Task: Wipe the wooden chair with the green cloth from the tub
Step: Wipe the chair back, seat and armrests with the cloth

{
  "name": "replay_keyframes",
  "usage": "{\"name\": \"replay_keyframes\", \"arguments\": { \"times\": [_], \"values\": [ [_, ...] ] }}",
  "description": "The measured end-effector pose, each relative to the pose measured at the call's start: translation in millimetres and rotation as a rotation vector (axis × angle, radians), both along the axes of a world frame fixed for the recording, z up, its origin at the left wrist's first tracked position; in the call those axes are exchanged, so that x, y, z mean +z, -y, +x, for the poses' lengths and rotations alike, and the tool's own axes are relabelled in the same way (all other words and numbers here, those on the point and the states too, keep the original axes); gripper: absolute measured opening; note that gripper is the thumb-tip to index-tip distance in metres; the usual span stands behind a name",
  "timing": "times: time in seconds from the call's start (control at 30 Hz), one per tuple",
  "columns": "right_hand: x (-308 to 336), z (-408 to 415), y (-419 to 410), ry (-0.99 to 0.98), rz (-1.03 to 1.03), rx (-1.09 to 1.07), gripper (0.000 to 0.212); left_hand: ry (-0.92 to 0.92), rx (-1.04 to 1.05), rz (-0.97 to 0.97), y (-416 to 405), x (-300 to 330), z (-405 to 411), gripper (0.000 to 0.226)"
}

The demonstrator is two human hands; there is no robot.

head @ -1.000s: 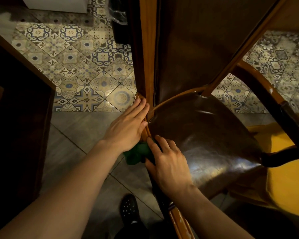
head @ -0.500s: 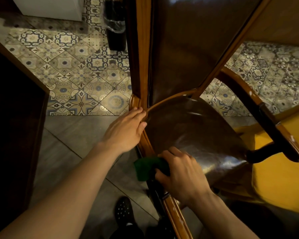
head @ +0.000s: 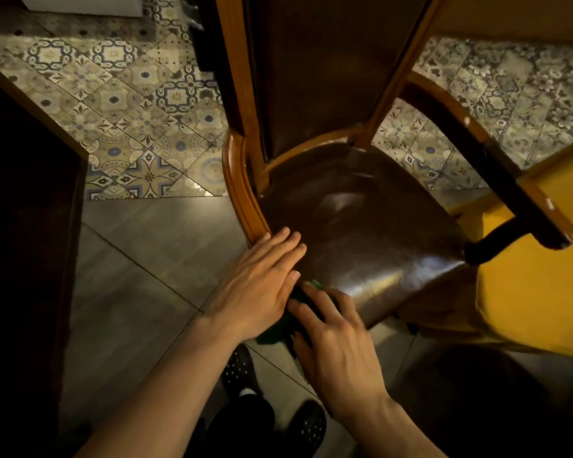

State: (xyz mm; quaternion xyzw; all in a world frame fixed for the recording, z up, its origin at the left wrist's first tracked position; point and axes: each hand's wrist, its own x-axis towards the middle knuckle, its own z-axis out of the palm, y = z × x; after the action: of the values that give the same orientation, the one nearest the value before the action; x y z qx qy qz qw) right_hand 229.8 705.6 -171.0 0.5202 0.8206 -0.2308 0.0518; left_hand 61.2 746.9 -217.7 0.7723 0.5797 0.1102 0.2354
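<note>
Both hands moved toward 6 o'clock along the wooden chair [head: 245, 206] rim: I see right hand [head: 338, 352] pressing green cloth [head: 272, 335], left hand [head: 262, 285] flat and open, so wiping advances.

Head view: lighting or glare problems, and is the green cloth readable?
Head view: dim and warm, left edge nearly black; glare streak on the chair seat; wide-angle bending at the edges; green cloth mostly hidden between left hand and right hand.

floor: patterned tiles [head: 119, 104] | grey slabs [head: 153, 259] | light: dim
</note>
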Motion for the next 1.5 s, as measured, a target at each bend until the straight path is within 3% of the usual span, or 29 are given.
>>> {"name": "replay_keyframes", "arguments": {
  "times": [0.3, 0.57, 1.0, 1.13, 1.2, 1.4, 1.5],
  "values": [
    [-13, 25, 38, -0.036, 0.026, -0.096, 0.045, -0.028, -0.118, -0.032, 27, -5, 36, 0.056],
    [-10, 58, 64, -0.007, -0.010, -0.047, 0.059, -0.126, -0.096, -0.029, 30, -16, 44, 0.057],
    [-1, 105, 105, 0.018, -0.053, 0.003, 0.048, -0.186, -0.075, 0.035, 34, -18, 50, 0.054],
    [8, 118, 87, 0.032, -0.086, 0.044, 0.049, -0.162, -0.083, 0.062, 25, -18, 51, 0.054],
    [25, 67, 24, 0.075, -0.063, 0.162, 0.047, -0.170, 0.148, 0.122, -1, -9, -17, 0.054],
    [69, 89, -29, -0.051, 0.113, -0.019, 0.040, -0.107, 0.066, 0.044, 6, -12, 8, 0.052],
    [55, 62, -85, -0.132, 0.172, -0.084, 0.035, -0.061, 0.131, -0.037, 9, -32, -6, 0.053]
  ]
}}
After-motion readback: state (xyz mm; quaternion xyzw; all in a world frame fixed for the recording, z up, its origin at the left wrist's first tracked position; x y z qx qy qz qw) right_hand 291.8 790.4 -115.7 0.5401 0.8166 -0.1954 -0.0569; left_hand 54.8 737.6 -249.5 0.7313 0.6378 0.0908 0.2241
